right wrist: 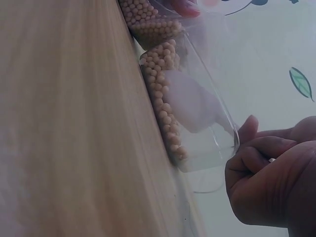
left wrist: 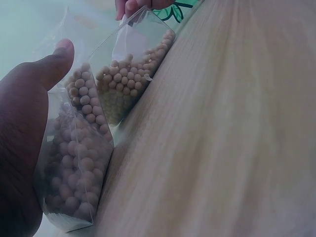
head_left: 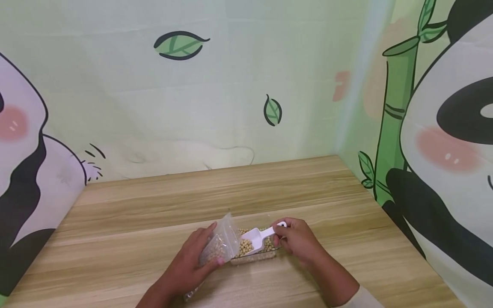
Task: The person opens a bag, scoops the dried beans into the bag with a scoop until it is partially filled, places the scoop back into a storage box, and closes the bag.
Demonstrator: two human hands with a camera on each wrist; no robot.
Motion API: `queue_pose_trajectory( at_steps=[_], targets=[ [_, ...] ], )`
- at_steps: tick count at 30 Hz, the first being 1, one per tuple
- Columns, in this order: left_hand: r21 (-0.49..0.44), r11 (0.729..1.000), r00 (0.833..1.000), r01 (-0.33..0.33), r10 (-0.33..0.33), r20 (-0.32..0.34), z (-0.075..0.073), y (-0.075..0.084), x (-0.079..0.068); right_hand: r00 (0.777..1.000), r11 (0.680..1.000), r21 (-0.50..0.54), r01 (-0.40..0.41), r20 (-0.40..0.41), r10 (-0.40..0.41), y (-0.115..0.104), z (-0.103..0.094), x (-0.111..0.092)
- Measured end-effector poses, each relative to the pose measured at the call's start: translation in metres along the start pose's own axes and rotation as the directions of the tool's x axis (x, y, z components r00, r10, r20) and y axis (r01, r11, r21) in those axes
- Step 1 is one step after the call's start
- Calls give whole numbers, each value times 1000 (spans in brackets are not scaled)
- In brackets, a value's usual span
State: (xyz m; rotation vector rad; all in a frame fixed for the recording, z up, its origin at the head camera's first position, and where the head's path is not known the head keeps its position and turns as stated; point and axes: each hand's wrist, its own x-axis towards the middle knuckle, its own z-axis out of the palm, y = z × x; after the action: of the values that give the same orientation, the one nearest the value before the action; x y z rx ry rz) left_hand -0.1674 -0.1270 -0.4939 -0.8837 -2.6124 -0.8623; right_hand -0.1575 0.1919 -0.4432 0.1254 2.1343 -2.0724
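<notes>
My left hand [head_left: 186, 263] grips a clear zip bag [head_left: 227, 233] partly filled with round, pale beans like soybeans [left wrist: 74, 173]. The bag leans with its mouth toward a clear plastic box [head_left: 254, 258] on its right. More of the same beans [head_left: 245, 247] lie in the box, heaped unevenly along its bottom. Between thumb and fingers, my right hand [head_left: 300, 239] pinches the handle of a white scoop [head_left: 255, 238]. The scoop's blade [right wrist: 192, 103] is inside the box, low against the beans, with its front end toward the bag.
Box and bag are on a wood-grain table [head_left: 154, 218]. Behind it rises a pale green backdrop [head_left: 231, 85] with printed leaves, and a printed panda and bamboo stalk [head_left: 400, 85] cover the right side.
</notes>
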Motion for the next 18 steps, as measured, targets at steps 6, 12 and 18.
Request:
queue_pose_trajectory(
  at_steps=[6,12,18],
  targets=[
    [3,1000,1000,-2,2,-2,0,0,0,1000,994,105,-11,27,8,2,-5,3],
    [-7,1000,1000,-5,5,-2,-1,1,1,999,977,210,-38,9,37,3,-6,5],
    [-15,1000,1000,-9,9,-6,-1,1,0,994,945,313,-99,-17,110,6,-9,11]
  ],
)
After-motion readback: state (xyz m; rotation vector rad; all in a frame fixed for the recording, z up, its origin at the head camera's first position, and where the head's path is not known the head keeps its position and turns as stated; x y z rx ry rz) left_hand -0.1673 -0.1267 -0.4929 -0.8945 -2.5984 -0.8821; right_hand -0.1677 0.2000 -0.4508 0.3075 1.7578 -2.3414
